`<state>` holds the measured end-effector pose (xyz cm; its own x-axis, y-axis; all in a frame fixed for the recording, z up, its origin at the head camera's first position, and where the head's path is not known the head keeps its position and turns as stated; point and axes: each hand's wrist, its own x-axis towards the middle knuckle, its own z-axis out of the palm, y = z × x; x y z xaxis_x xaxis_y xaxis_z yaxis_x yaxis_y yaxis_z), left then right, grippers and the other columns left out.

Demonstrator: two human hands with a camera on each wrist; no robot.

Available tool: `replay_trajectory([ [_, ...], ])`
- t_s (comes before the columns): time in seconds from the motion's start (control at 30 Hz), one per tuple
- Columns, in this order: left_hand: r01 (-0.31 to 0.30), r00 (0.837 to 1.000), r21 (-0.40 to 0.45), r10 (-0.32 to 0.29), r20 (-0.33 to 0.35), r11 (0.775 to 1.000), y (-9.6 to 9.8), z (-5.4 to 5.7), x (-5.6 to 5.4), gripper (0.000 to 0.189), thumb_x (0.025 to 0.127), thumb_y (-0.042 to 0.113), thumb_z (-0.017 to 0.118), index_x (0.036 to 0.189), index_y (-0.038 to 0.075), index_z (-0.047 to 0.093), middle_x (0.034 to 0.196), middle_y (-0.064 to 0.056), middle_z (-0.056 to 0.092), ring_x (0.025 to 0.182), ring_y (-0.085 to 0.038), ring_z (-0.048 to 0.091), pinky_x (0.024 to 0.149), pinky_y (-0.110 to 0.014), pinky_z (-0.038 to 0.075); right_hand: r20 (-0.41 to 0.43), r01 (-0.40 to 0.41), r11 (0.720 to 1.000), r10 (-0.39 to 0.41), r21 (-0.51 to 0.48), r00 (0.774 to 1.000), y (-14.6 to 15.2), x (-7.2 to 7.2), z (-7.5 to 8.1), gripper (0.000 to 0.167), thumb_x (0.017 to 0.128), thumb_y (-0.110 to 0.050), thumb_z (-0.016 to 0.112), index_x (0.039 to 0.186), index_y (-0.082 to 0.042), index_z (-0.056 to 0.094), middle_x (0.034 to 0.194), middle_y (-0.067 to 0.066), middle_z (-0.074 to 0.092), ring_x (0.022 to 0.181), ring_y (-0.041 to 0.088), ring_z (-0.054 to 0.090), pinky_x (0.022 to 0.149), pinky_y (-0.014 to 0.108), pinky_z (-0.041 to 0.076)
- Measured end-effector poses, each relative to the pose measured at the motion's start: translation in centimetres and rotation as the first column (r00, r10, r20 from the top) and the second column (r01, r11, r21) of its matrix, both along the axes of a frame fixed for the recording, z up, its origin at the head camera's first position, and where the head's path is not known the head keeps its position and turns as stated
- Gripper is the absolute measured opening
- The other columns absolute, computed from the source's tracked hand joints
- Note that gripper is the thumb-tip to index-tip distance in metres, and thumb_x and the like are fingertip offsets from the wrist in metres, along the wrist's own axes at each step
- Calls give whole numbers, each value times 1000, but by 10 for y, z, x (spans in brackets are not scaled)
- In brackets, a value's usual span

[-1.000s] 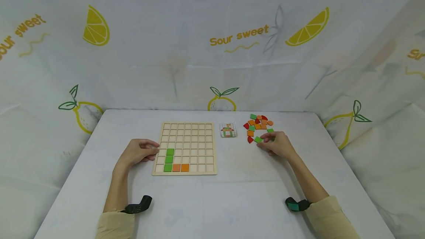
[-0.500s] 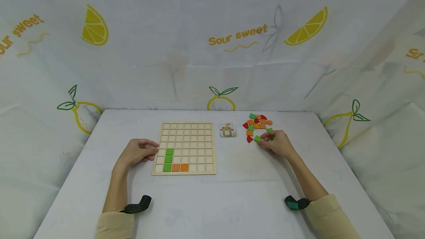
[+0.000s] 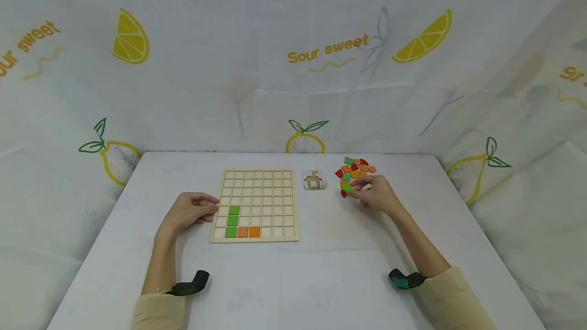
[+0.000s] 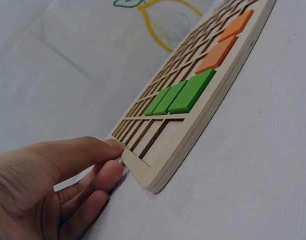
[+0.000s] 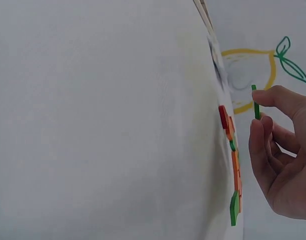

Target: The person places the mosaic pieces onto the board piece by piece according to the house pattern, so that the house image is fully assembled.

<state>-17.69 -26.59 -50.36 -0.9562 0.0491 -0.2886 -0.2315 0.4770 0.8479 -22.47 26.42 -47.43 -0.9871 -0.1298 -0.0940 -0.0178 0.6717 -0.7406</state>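
Note:
My left hand (image 3: 190, 209) holds the left edge of a wooden grid board (image 3: 272, 201). In the left wrist view one fingertip touches the rim (image 4: 143, 170) and other fingers curl beside it. Three green square tiles (image 3: 232, 220) form a column on the board; two orange square tiles (image 3: 248, 231) continue its bottom row. At the right, my right hand (image 3: 377, 195) pinches a green square tile (image 5: 256, 102) between thumb and fingers, raised above the table. Below and behind it lies a cluster of loose tiles (image 3: 355, 174), partly hidden by the hand.
A small pattern card (image 3: 314, 179) lies between the board and the loose tiles. The cluster holds red, orange and green pieces, some round or wedge-shaped. A white cloth covers the table (image 3: 293, 279), and a lemon-printed curtain (image 3: 206, 65) hangs behind.
My right hand has moved slightly left and away from me with the green tile, which now covers part of a red piece. The left hand and the board stay in place.

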Motion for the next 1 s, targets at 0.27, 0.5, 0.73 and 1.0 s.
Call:
replay_trajectory([
  [0.27, -3, 1000, -1, 3, -1, 1000, 1, 1, 0, 34, 98, 23, 81, 125, 3, 77, 77, 4, 75, 68, -11, 71, 64, -27, 56, -31, -83, 995, 81, -54, 996, -30, 2, 16, 33, 92, -19, 87, 115, 4, 77, 89, 7, 65, 55, 14, 64, 57, 27, 59],
  [0.5, -3, 1000, 0, 3, 1, 1000, 0, 1, 1, 34, 98, 23, 81, 125, 3, 77, 76, 4, 75, 68, -11, 71, 64, -27, 56, -41, -114, 992, 112, -62, 993, -62, 4, 21, 29, 90, -19, 88, 112, -2, 79, 91, 7, 64, 52, 16, 65, 57, 29, 59],
  [0.73, -5, 1000, -1, 5, 3, 1000, 1, 0, 1, 33, 98, 22, 81, 124, 3, 77, 76, 3, 75, 68, -12, 71, 64, -27, 56, -36, -183, 975, 180, -129, 983, -94, 8, 21, 30, 90, -19, 89, 111, -1, 78, 92, 7, 65, 52, 15, 64, 56, 33, 59],
  [1.0, -3, 1000, -7, 3, -3, 1000, 1, 1, 1, 33, 98, 23, 81, 124, 3, 77, 75, 4, 75, 68, -11, 70, 64, -27, 56, -30, -263, 953, 262, -153, 965, -130, 9, 18, 26, 89, -19, 89, 108, -4, 79, 91, 5, 64, 49, 15, 60, 52, 26, 53],
])
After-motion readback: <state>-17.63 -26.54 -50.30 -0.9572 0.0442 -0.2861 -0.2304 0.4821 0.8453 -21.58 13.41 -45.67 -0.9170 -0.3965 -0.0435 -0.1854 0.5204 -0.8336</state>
